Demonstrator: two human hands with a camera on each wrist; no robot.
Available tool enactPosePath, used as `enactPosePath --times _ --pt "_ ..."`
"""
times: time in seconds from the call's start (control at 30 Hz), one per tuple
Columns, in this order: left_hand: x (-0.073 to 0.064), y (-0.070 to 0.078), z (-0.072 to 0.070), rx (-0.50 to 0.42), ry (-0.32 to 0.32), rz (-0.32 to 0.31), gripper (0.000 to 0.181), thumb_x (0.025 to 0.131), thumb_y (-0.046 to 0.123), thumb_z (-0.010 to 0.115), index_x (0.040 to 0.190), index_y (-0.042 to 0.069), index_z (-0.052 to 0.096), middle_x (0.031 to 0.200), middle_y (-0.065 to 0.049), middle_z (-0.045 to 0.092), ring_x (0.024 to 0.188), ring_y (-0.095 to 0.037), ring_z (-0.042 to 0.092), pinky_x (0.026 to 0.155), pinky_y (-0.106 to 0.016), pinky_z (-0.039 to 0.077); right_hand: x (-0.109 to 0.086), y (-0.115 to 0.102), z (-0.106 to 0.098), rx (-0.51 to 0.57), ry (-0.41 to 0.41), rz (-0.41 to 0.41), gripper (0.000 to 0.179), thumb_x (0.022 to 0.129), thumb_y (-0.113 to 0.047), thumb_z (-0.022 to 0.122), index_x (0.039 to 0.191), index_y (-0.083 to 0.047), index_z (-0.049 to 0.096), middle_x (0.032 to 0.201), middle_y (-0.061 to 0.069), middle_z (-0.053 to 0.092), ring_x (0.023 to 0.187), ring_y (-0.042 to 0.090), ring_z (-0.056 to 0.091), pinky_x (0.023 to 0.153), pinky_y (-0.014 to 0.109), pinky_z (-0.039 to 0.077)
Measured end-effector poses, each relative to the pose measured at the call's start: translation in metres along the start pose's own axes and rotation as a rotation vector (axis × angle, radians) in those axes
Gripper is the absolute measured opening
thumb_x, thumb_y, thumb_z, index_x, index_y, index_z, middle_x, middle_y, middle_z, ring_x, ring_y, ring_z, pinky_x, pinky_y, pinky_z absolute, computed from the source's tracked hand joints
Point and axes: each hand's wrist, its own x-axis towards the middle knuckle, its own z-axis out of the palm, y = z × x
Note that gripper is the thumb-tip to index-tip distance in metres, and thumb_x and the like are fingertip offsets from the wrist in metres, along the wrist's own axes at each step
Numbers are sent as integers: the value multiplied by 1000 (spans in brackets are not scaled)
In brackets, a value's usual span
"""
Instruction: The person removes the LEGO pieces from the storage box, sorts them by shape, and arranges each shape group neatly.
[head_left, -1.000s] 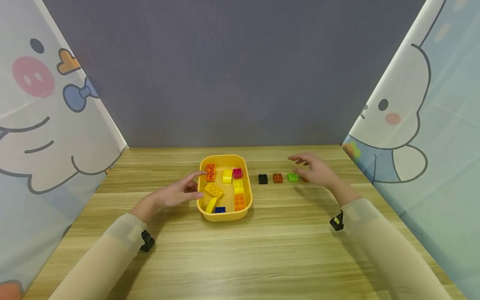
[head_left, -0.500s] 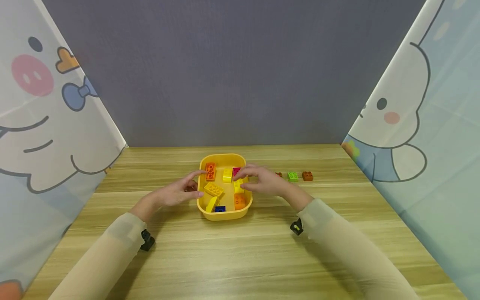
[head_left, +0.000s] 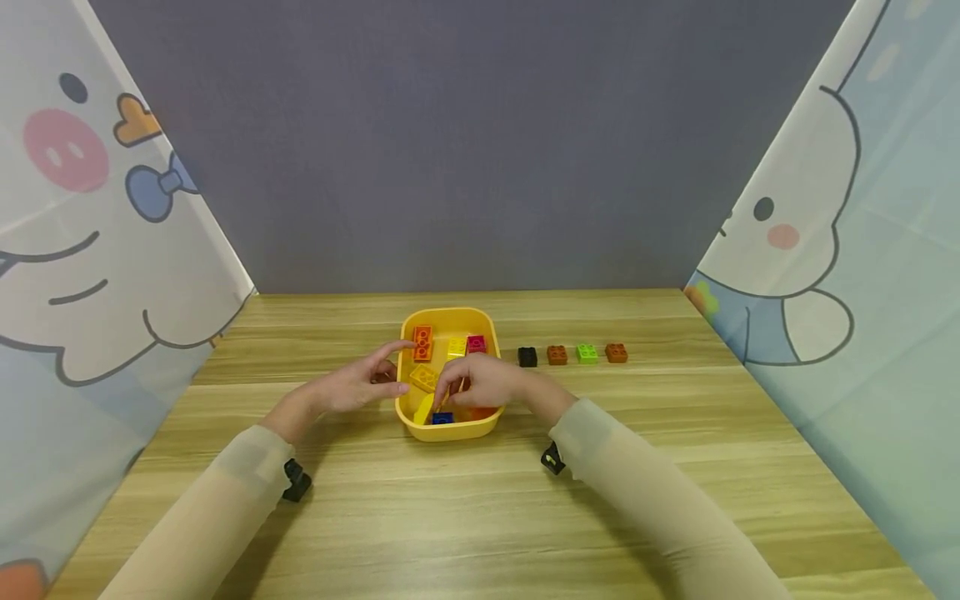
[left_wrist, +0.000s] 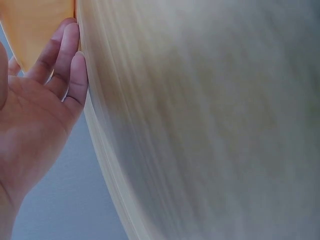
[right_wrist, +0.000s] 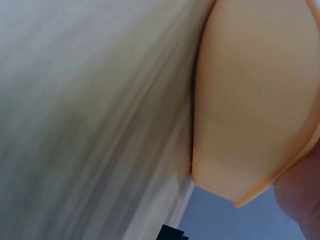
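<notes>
A yellow tray [head_left: 450,434] holds several toy building bricks. My left hand [head_left: 352,379] is at its left side, thumb and index fingertips over the rim, the other fingers along the outer wall. My right hand [head_left: 483,382] reaches in over the right rim, fingers bent down between a yellow curved brick [head_left: 423,409] and a dark blue brick [head_left: 442,418]. I cannot tell whether its fingertips pinch a brick. An orange brick [head_left: 422,343] lies at the back left, a magenta brick [head_left: 476,343] at the back right. The right hand hides the front right bricks.
Right of the tray, a row on the wooden table [head_left: 420,517] holds a black brick [head_left: 527,357], a brown brick [head_left: 557,355], a lime green brick [head_left: 587,353] and another brown brick [head_left: 617,352]. A grey panel [head_left: 465,167] stands behind, with printed cloth [head_left: 862,208] at the sides.
My right hand has left the brown brick at the row's right end and moved left and down into the tray. The left hand has stayed at the tray's rim.
</notes>
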Motion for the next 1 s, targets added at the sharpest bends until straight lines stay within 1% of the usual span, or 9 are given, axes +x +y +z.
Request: enactPosePath --times 0.1,0.2,0.3,0.37,0.47,0.57,0.7,0.87,1.0 --pt "1 2 0 7 -4 3 79 111 36 67 173 19 21 119 -14 73 103 -24 62 92 -39 50 -1 0 2 -47 -25 3 25 104 -6 70 110 -25 86 116 -10 77 102 5 66 94 26 56" --pt "0 3 -1 20 -2 7 79 111 36 67 173 18 21 119 -15 72 103 -24 62 93 -40 50 -2 -2 4 -113 -49 7 24 104 -16 74 112 -34 87 115 -16 74 101 3 65 93 26 55" --pt "0 3 -2 21 2 16 78 112 35 67 173 17 21 118 -15 72 103 -25 62 92 -42 50 -1 -3 5 -187 -67 21 22 104 -28 77 117 -43 85 114 -20 70 97 1 64 88 25 54" --pt "0 2 -2 21 5 16 78 112 34 67 173 17 21 117 -16 73 102 -25 62 91 -41 50 1 -3 7 -225 -73 25 21 104 -32 78 119 -46 84 114 -21 69 95 0 64 85 24 54" --pt "-1 2 -2 22 2 12 78 112 35 67 173 16 21 118 -15 73 103 -25 63 91 -39 51 2 -4 9 -271 -65 35 21 106 -35 76 123 -45 82 117 -20 68 96 -2 64 83 24 53" --pt "-1 2 -1 22 1 0 78 112 36 66 173 17 22 117 -14 73 103 -24 62 91 -37 50 1 -5 11 -301 -39 56 23 108 -35 72 129 -41 80 121 -17 70 94 0 62 79 24 51" --pt "-1 4 -1 18 -3 7 78 112 36 66 173 17 21 113 -13 72 99 -24 61 88 -38 49 1 -7 12 -331 -4 77 27 112 -38 66 136 -38 77 124 -13 71 89 4 60 74 25 49" --pt "-1 4 -1 21 3 5 78 112 36 65 173 17 21 114 -14 72 99 -24 60 89 -39 49 2 -7 14 -375 -5 82 33 107 -44 73 140 -40 74 117 -14 71 92 0 63 76 25 51" --pt "-1 2 0 22 5 -1 78 112 36 65 173 17 21 116 -14 72 101 -25 60 92 -41 48 3 -7 14 -390 6 106 39 105 -36 77 143 -39 70 120 -11 67 93 4 62 78 27 52"
